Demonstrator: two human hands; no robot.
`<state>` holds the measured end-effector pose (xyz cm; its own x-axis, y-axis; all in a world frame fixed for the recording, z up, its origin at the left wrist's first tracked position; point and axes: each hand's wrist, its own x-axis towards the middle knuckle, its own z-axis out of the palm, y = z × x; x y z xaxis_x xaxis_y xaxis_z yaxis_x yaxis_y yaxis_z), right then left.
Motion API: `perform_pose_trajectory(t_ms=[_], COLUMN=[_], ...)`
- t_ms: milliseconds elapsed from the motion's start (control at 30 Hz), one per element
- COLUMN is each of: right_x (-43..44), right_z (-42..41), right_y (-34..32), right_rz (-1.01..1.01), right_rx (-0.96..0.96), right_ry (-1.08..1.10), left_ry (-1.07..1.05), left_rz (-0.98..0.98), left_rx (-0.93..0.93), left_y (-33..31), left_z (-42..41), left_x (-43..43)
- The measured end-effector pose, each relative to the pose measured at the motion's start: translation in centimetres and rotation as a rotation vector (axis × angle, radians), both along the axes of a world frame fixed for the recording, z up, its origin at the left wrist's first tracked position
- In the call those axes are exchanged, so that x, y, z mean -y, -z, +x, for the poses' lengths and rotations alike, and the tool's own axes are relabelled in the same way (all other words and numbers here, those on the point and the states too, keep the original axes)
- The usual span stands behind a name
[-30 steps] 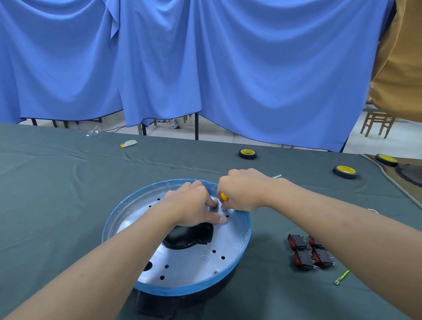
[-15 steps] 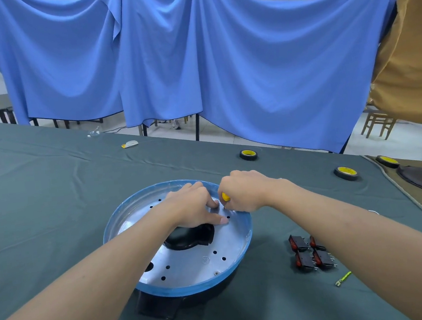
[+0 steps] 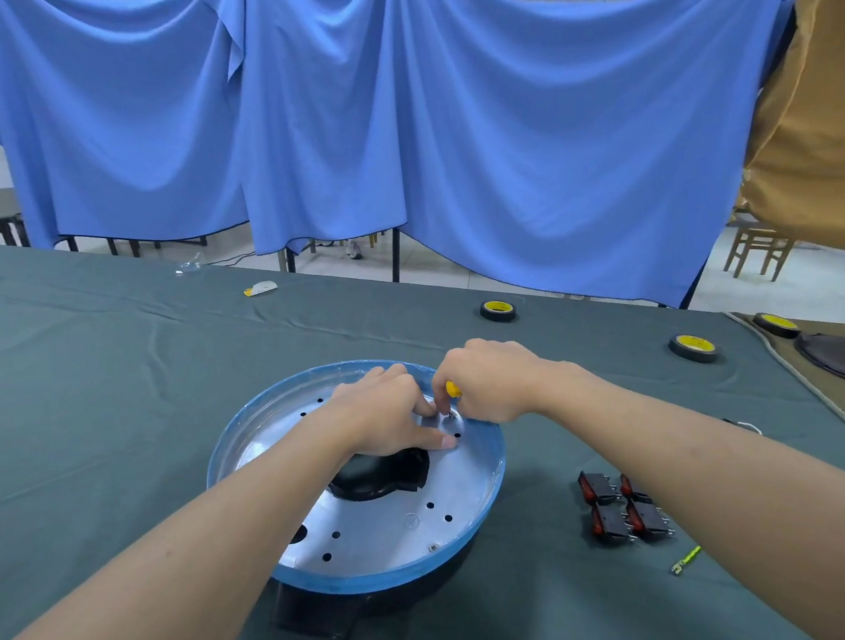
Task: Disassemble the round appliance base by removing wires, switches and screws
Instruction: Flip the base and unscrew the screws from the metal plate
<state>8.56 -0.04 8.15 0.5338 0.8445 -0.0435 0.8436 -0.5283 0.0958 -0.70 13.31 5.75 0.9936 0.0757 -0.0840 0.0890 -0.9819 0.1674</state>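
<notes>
At the far side of the round base (image 3: 485, 515), the right hand (image 3: 493, 382) was clamped round a yellow-handled screwdriver (image 3: 453, 388), of which only a stub of handle showed past the fingers. The tool stood nearly upright with its tip down on the silver plate (image 3: 378, 525), a posture that looked meant for bearing straight down on a screw; the screw itself was too small to make out. Just beside it, the left hand (image 3: 383, 411) lay on the plate with bent fingers reaching to the tool's tip and the thumb flat on the metal. Whether those fingertips pinched the shaft or only rested by it could not be told, but the hand probably served to guide the tip and stop the base from turning.

The base sat on the green-covered surface (image 3: 108, 401), close in front of the person, open side up, its plate dotted with bare holes around a black central opening (image 3: 378, 473). To its right, well apart from it, four black switches (image 3: 622, 512) lay grouped together, evidently set aside as removed parts, with a small green piece (image 3: 687, 559) near them. Judging by this, the switch work was done and screws remained. Farther off lay three tape rolls (image 3: 693, 347)
</notes>
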Motion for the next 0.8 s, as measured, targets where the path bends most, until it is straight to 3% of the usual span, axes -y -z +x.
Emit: perform_pose_trajectory(t_ms=[533, 800], right_x=[-0.34, -0.92], right_z=[0.31, -0.17], right_y=[0.1, -0.55], right_rz=[-0.049, -0.147], right_rx=[0.024, 0.096], right_ry=[0.026, -0.067], left_ry=[0.008, -0.005], left_rz=[0.015, 0.005], left_rx=[0.008, -0.001], left_y=[0.16, 0.06], left_z=[-0.02, -0.15], left_x=[-0.15, 0.03])
